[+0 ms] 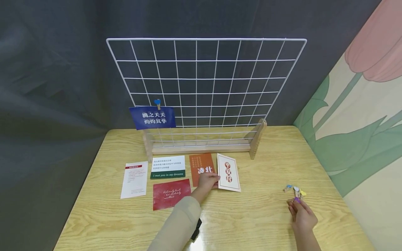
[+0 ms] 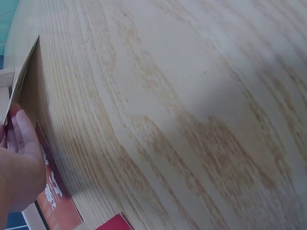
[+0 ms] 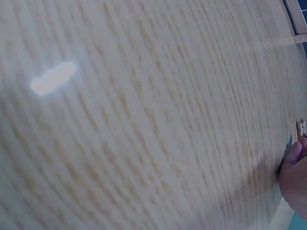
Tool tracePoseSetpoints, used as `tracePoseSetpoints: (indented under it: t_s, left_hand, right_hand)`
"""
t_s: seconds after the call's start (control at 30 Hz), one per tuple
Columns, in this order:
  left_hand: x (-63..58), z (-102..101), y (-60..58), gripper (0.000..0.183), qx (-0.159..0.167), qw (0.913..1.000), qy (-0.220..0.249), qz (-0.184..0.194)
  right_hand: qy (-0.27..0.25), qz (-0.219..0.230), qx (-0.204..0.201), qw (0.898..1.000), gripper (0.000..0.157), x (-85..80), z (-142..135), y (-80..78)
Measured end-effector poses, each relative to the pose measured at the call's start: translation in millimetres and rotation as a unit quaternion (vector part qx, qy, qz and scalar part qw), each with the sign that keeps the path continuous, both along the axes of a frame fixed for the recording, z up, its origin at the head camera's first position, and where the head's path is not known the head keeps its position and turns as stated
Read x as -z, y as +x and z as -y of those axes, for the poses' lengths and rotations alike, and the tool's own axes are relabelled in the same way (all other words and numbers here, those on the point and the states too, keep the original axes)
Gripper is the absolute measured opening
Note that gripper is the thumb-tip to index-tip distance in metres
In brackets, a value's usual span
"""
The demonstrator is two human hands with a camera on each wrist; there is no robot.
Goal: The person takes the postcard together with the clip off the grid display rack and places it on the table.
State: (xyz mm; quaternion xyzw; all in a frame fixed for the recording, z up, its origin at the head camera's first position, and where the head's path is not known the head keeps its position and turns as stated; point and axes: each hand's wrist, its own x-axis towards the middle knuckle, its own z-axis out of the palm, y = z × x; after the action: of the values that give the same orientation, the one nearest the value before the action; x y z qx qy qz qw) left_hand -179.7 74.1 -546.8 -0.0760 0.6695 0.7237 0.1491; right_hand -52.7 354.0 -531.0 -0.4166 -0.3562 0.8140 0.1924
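Note:
My left hand [image 1: 205, 184] pinches the left edge of a white postcard [image 1: 233, 183] with red characters and a thin border. In the left wrist view that card is tilted up, seen nearly edge-on. Just behind the hand lies an orange postcard [image 1: 200, 161], partly covered by the fingers. At the right, my right hand [image 1: 304, 217] pinches a small clothespin with a purple heart [image 1: 296, 199]. Close beyond its fingertips are clothespins with a blue heart [image 1: 289, 187], a white heart [image 1: 296, 189] and a yellow heart [image 1: 303, 192].
A white wire grid [image 1: 196, 60] stands upright in a wooden base [image 1: 201, 149] at the back. A blue card [image 1: 152, 118] hangs on it from a blue-heart clothespin [image 1: 158, 103]. Left on the table lie a white card [image 1: 134, 181], a green-and-white card [image 1: 168, 166] and a red card [image 1: 166, 200].

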Motion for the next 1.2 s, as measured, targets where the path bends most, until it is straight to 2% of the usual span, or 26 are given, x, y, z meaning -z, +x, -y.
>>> tracePoseSetpoints:
  t_s: [0.27, 0.4, 0.6, 0.9, 1.03, 1.07, 1.2]
  left_hand:
    - [0.7, -4, 2.3, 0.017, 0.000, 0.9998, -0.018, 0.011]
    - [0.8, -4, 2.6, 0.018, 0.013, 0.9993, -0.035, -0.002]
    - [3.8, -4, 1.6, 0.016, 0.026, 0.9964, -0.069, -0.043]
    - [4.2, -6, 2.4, 0.013, 0.034, 0.9915, -0.099, -0.078]
    - [3.7, -5, 2.0, 0.015, 0.039, 0.9892, -0.116, -0.080]
    - [3.7, -4, 1.5, 0.017, 0.040, 0.9898, -0.114, -0.076]
    - [3.1, -2, -0.5, 0.021, 0.042, 0.9927, -0.097, -0.057]
  right_hand:
    - [0.009, 0.010, -0.003, 1.000, 0.024, 2.5, -3, 0.7]
    - [0.009, 0.015, -0.006, 1.000, 0.024, 3.7, -5, 1.4]
    - [0.024, 0.026, -0.014, 0.999, 0.026, 4.9, -5, 0.0]
    - [0.037, 0.037, -0.001, 0.999, 0.031, 4.4, -4, 1.0]
    - [0.039, 0.050, 0.009, 0.998, 0.021, 1.8, -6, 3.1]
    - [0.043, 0.055, 0.008, 0.998, 0.024, 1.0, -7, 3.6]
    - [0.046, 0.069, 0.006, 0.997, 0.052, -4.1, -8, 4.2]
